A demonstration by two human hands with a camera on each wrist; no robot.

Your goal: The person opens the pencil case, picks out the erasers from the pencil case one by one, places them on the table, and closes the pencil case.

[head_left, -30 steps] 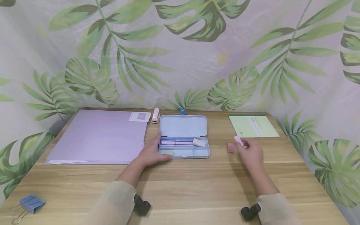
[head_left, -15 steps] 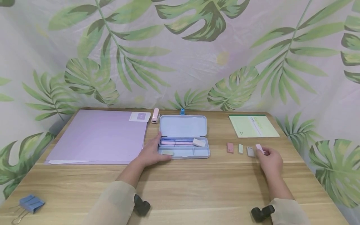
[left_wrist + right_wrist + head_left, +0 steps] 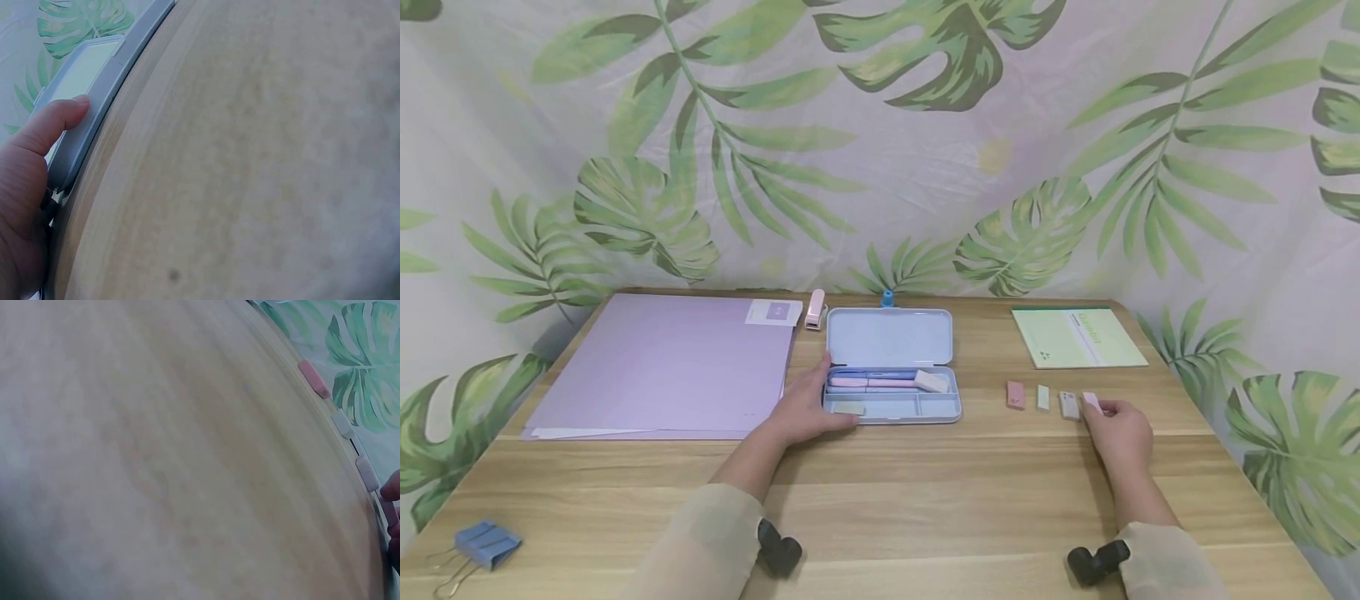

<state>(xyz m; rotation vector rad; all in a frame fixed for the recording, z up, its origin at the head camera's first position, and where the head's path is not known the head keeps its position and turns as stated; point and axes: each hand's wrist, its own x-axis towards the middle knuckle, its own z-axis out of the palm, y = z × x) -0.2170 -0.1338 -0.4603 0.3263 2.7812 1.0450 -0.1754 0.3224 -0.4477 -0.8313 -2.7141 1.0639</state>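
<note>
My left hand [image 3: 802,408] grips the left end of an open light-blue pencil case [image 3: 936,406], thumb on its front rim, as the left wrist view also shows with the thumb [image 3: 65,119] bent over the edge. Inside the case lie several pens [image 3: 872,382], a white eraser [image 3: 931,381] and a pale green eraser [image 3: 848,408]. On the right, my right hand [image 3: 1122,433] pinches a pale pink eraser [image 3: 1091,402] at table level. It ends a row with a white eraser [image 3: 1069,406], a mint-green one [image 3: 1042,397] and a darker pink eraser [image 3: 1015,395].
A large purple folder [image 3: 670,358] lies on the left. Behind the case stand a pink stapler [image 3: 815,309] and a small blue object [image 3: 887,298]. A green notebook [image 3: 1078,337] lies at the back right, a blue binder clip [image 3: 487,543] at the front left.
My right hand has carried the pale pink eraser rightward past the mint-green and white erasers and lowered it beside the white one. The left hand has stayed on the case.
</note>
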